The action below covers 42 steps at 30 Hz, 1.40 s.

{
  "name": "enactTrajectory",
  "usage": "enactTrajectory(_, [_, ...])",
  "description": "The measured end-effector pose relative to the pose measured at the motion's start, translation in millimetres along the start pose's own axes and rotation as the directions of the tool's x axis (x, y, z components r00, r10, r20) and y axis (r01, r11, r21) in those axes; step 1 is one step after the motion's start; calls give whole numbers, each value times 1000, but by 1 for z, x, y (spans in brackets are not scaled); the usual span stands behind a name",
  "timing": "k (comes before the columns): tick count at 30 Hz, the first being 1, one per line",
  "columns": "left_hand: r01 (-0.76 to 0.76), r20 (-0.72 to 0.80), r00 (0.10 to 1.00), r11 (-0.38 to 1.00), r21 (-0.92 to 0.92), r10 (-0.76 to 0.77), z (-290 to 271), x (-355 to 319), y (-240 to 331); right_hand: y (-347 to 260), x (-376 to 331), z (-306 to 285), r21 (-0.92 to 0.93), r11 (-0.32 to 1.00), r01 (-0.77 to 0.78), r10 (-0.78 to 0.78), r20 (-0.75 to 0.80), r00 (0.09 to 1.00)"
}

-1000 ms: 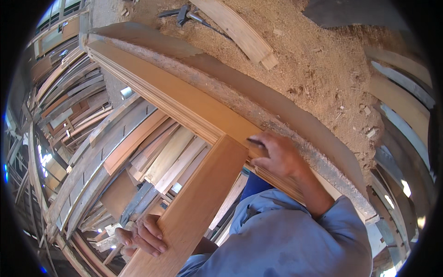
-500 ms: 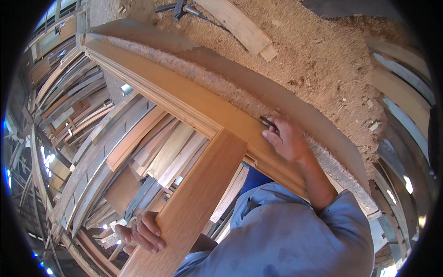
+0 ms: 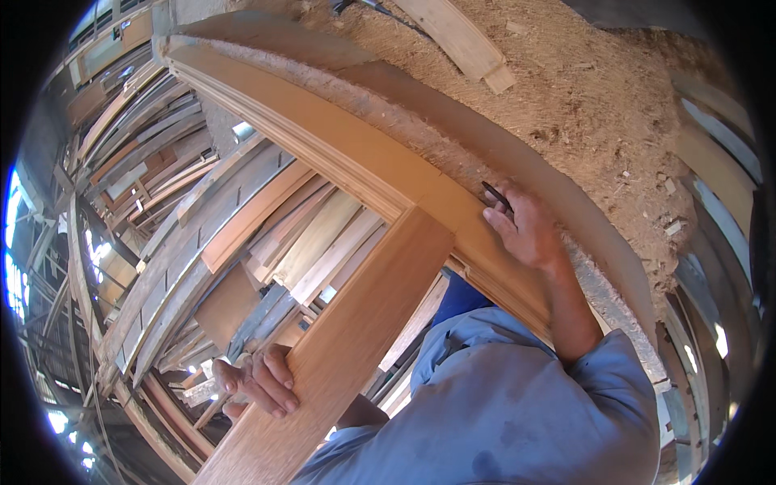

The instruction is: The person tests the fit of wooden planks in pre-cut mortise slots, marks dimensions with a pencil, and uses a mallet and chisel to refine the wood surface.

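Note:
My left hand (image 3: pixel 260 380) wraps over the far edge of a reddish-brown wooden board (image 3: pixel 364 319), its fingers lying on the face and the rest of the grip hidden beneath. This board runs diagonally up to a long wooden rail (image 3: pixel 339 133) with grooved molding along its near edge, and the two meet at a joint. A slim dark pencil (image 3: pixel 495 195) is pinched in my right hand (image 3: pixel 527 230), over the far edge of the rail, just right of the joint. Whether its tip touches the wood I cannot tell.
Beyond the rail runs a rough ledge (image 3: pixel 420 141), with sawdust-covered ground (image 3: pixel 574 121) past it. A pale plank offcut (image 3: pixel 457 44) lies on the sawdust beside a partly visible dark tool (image 3: pixel 364 5). Stacked planks (image 3: pixel 319 242) fill the left side; more boards (image 3: pixel 711 186) lie at right.
The whole view has shifted, so everything sits a little higher and further right. The pencil in my right hand is tilted more steeply. My left hand keeps its place on the board.

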<state>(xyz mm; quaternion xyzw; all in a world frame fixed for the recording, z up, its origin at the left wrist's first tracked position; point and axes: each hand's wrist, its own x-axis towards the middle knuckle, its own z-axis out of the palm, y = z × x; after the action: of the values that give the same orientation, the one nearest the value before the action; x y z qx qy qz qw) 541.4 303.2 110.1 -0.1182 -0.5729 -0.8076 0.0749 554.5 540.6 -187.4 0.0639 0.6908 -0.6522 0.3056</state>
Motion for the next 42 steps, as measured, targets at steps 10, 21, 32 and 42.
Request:
enactTrajectory(10, [-40,-191,981,999,-35,33,12,-9,-5,-2,-2,-13,-32,999,6,-8,-63,998])
enactTrajectory(21, [-16,-143,990,1000,7,17,2,-14,8,-3,4,-5,127,991,-38,45,-56,997])
enactTrajectory(32, [69,43,996,992,102,-74,5,3,12,-51,5,-13,-154,988,13,-30,-108,994])
enactTrajectory(42, [-49,314,949,997,67,26,-12,56,-41,-206,-88,-84,-60,877,477,-457,-414,787])
